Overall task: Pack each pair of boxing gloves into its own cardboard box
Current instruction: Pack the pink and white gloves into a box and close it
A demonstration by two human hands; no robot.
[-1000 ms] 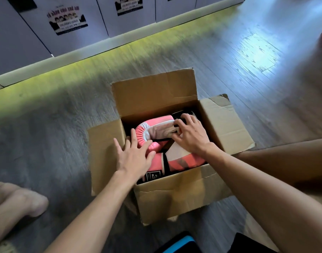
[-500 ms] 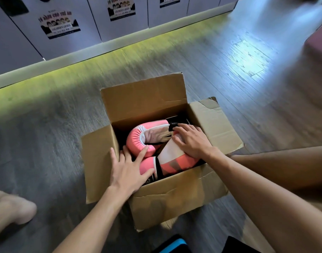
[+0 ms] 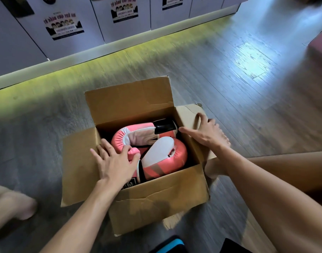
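Note:
An open cardboard box (image 3: 156,198) stands on the wooden floor in front of me. Two pink and white boxing gloves lie inside it: one (image 3: 138,136) at the back with a black cuff strap, one (image 3: 164,161) at the front. My left hand (image 3: 116,161) rests with spread fingers on the fold of the left flap (image 3: 78,170), its thumb touching the gloves. My right hand (image 3: 207,134) lies with fingers apart on the right flap (image 3: 187,112), off the gloves. The back flap (image 3: 129,103) stands upright.
White lockers (image 3: 120,24) with posters line the back, above a yellow-lit baseboard. A pink bench corner (image 3: 319,50) shows at the right edge. My bare legs flank the box at the left (image 3: 10,203) and the right (image 3: 284,170). A black and blue object (image 3: 171,243) lies at the bottom edge.
My right hand has left the gloves and moved right onto the right flap. My left hand has slid toward the left flap's fold. The gloves sit lower in the box.

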